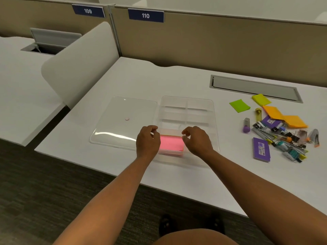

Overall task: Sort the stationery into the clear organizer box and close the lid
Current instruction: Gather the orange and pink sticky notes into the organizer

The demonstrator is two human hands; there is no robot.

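White desk point(177, 82): only pink notes point(171, 142) lay in the organizer box point(201, 103); my left hand point(147, 139) and right hand point(196, 140) hovered half-curled, empty; pile point(281, 133) and lid point(123, 110) waited.

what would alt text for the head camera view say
Two bare hands, left hand and right hand, hover either side of pink sticky notes in the clear organizer box on a white desk. Its lid lies left; loose stationery is piled right.
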